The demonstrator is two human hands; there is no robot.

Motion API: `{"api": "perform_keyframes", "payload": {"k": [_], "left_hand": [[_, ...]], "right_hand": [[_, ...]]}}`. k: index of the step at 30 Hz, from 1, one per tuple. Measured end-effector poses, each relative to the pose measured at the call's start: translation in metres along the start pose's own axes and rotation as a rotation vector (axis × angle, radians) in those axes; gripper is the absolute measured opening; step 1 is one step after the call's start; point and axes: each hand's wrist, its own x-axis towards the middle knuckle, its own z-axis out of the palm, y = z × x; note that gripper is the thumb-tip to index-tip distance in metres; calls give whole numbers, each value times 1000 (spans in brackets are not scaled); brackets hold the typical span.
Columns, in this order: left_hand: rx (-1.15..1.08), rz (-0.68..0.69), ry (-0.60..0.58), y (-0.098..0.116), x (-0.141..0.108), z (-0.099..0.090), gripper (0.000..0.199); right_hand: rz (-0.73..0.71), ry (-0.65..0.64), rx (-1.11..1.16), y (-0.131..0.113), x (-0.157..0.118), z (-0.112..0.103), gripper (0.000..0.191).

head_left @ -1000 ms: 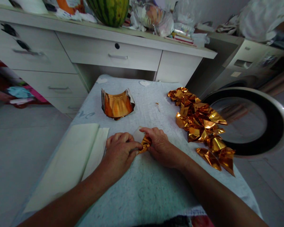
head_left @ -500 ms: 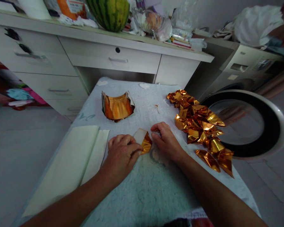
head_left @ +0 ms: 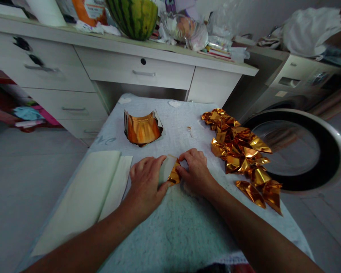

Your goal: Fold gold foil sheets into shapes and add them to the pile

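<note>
Between my hands on the cloth lies a small piece of gold foil paper (head_left: pixel 174 175), its pale back facing up on the left and shiny gold showing on the right. My left hand (head_left: pixel 147 178) grips its left side, thumb at the near edge and forefinger at the far edge. At its right edge my right hand (head_left: pixel 195 170) holds the paper between thumb and curled fingers. Beyond them stands a curved stack of gold foil sheets (head_left: pixel 143 129). A heap of folded gold foil pieces (head_left: pixel 235 146) lies to the right of my right hand.
Folded pale paper (head_left: pixel 82 193) lies along the left of the cloth-covered table (head_left: pixel 170 235). A tiny scrap (head_left: pixel 190 131) sits beyond my hands. Behind are white drawers (head_left: pixel 130 70) with a watermelon (head_left: pixel 133 19) on top. A washing machine's open door (head_left: pixel 295 149) stands at the right.
My right hand has moved left onto the paper's right edge. My left forefinger has spread to the far edge, baring more of the pale side. The view has shifted slightly.
</note>
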Motion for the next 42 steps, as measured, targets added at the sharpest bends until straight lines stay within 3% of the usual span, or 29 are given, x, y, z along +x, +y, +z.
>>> {"api": "perform_keyframes", "payload": {"k": [9,13,18,22,29,34,37,40,42], "left_hand": [[-175,88,-9,0,1,2,77],[-265,86,11,1,0,2,88],[-300,-45,20,3,1,-3,94],[-428,-204,-63,3,6,-13,82],[-793,-344,167,2,10,-21,64],[-1033,-342,306,5,10,-21,41],[-1030,-305,370,5,10,-22,23],[-946,-290,314,2,9,-23,6],[-879,-291,272,-2,8,-23,7]], "right_hand": [[-57,18,155,4,3,-4,16],[-42,-32,470,8,3,-2,16],[-27,-103,858,8,4,1,29],[15,-123,1001,6,5,-4,13],[157,-175,1065,7,0,-19,20],[110,-270,1108,9,-3,-23,27],[90,-382,1139,8,-4,-23,30],[78,-432,1124,7,-5,-20,32],[75,-415,1109,7,-5,-17,31]]}}
